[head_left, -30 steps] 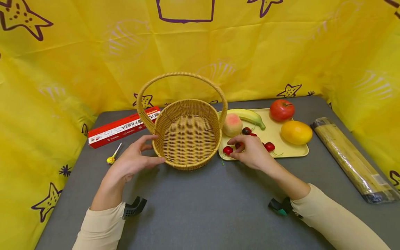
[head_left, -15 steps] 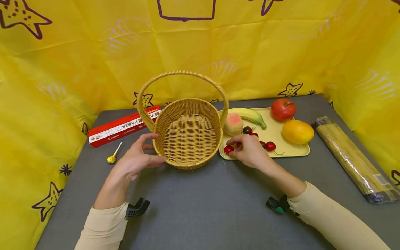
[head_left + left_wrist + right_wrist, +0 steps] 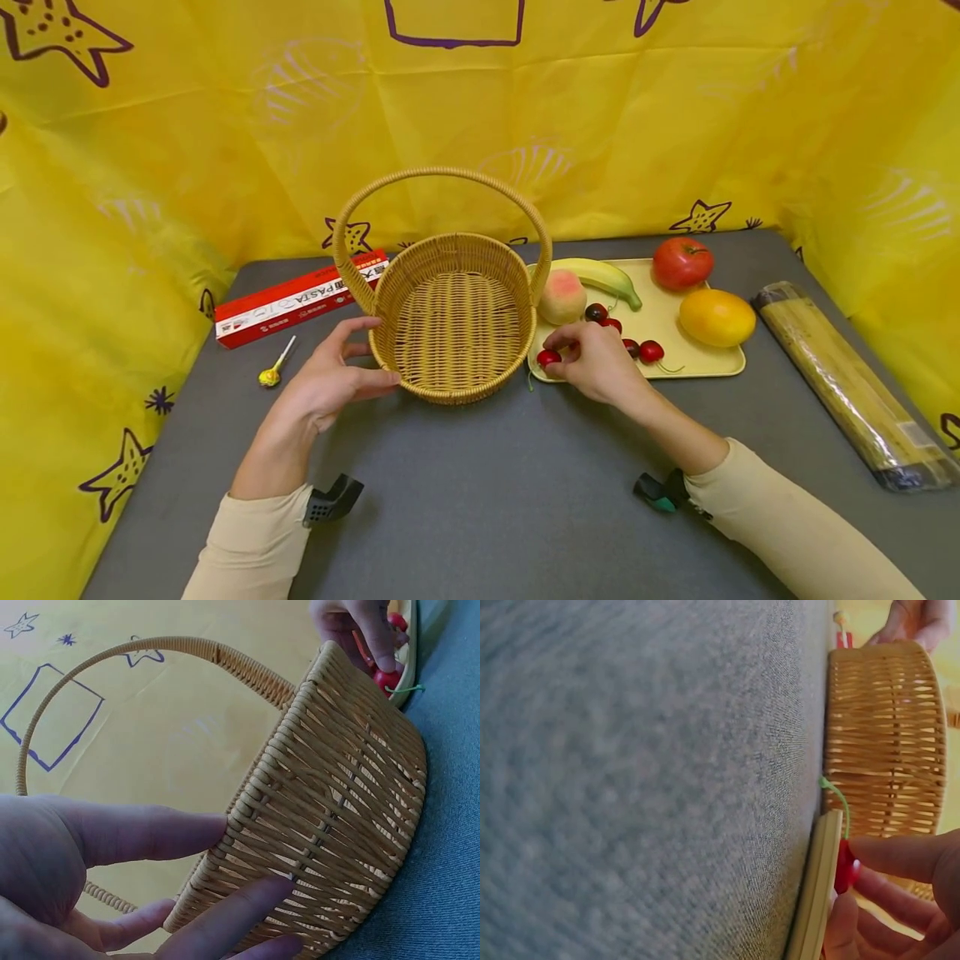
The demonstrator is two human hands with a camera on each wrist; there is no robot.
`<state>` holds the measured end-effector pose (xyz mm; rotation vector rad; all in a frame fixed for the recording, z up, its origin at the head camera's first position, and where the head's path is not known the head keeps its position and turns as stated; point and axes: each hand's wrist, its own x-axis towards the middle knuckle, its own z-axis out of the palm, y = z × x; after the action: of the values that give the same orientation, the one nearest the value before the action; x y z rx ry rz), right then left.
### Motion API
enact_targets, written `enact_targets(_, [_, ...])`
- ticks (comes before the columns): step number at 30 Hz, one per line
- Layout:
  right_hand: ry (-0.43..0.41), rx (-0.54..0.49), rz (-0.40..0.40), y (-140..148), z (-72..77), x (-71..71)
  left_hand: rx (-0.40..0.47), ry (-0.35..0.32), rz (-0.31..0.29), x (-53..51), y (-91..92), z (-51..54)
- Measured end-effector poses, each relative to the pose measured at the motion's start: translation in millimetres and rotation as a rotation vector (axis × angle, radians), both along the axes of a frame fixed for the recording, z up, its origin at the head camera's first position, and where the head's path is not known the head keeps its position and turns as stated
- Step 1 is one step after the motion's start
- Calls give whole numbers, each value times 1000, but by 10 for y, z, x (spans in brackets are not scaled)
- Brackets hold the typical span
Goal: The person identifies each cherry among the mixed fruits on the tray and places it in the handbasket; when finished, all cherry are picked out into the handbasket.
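In the head view, a round wicker basket (image 3: 459, 392) with a tall arched handle stands mid-table. My left hand (image 3: 330, 379) touches its left side, thumb and fingers fairly straight and spread along the rim; the left wrist view shows the fingertips against the weave. My right hand (image 3: 600, 362) is low over the front left of a pale yellow tray (image 3: 697, 364), thumb and fingers pinching a red cherry (image 3: 549, 357) with a green stem (image 3: 846, 810). Several other cherries (image 3: 651, 352) lie beside that hand, some partly hidden by it.
Also on the tray are a peach (image 3: 562, 297), a banana (image 3: 600, 277), a red tomato-like fruit (image 3: 682, 263) and a yellow mango (image 3: 717, 317). A plastic-wrapped bamboo roll (image 3: 847, 383) lies right. On the left are a red pasta box (image 3: 300, 300) and a yellow lollipop (image 3: 270, 377).
The cherry at my right fingertips has turned slightly, its stem swinging left. My left hand stays at the basket rim. The head view has shifted a little.
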<state>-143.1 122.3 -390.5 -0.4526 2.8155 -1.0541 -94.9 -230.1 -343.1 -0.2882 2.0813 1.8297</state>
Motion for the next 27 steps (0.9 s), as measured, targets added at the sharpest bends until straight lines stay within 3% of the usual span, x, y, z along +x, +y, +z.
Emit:
enact_targets(14, [15,-22,-65,30,20,-7,8,5,13,-29,13,3])
enact_targets(27, [-48,-120,-86,100,182,49,25,12,43,31,8,-28])
